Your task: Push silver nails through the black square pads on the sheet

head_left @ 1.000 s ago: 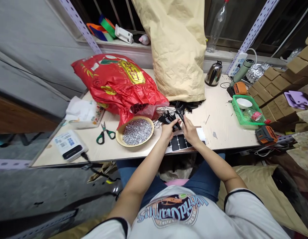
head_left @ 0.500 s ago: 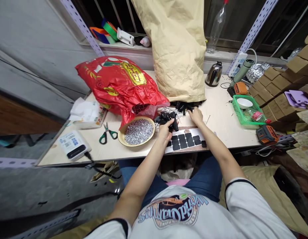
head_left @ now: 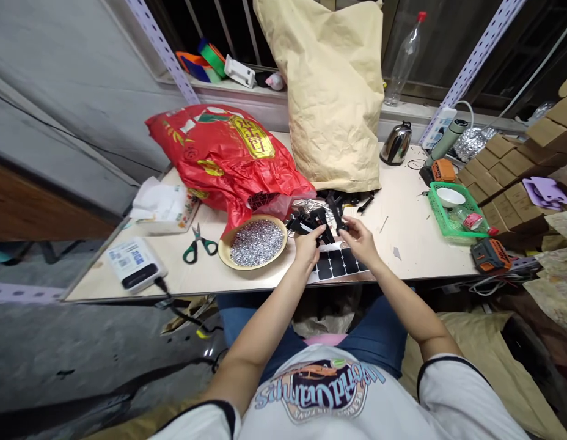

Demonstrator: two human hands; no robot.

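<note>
My left hand point(head_left: 307, 245) is closed round a black plastic part point(head_left: 324, 227), beside a cluster of similar black pieces. In my right hand point(head_left: 360, 241) is another black plastic part point(head_left: 335, 211), long and narrow, held upright near the left one. Under both hands lies a white sheet with black rounded-square pads point(head_left: 335, 263). Thin metal rods point(head_left: 311, 205) lie just behind, at the mouth of the red bag point(head_left: 233, 159). More black parts point(head_left: 366, 203) spill from under the tan sack point(head_left: 336, 110). Left of my hands stands a bowl of small silvery pieces point(head_left: 258, 243).
Green-handled scissors point(head_left: 198, 247), a white device with a cable point(head_left: 135, 266) and a tissue pack point(head_left: 164, 208) lie on the left. Rightward are a steel kettle point(head_left: 396, 143), a green basket point(head_left: 453, 227), a battery pack point(head_left: 490, 252) and stacked cardboard boxes point(head_left: 517, 201).
My right hand has come back from the sack's mouth toward my left hand, now with a black part in it. My left hand keeps its black part. The view has shifted slightly.
</note>
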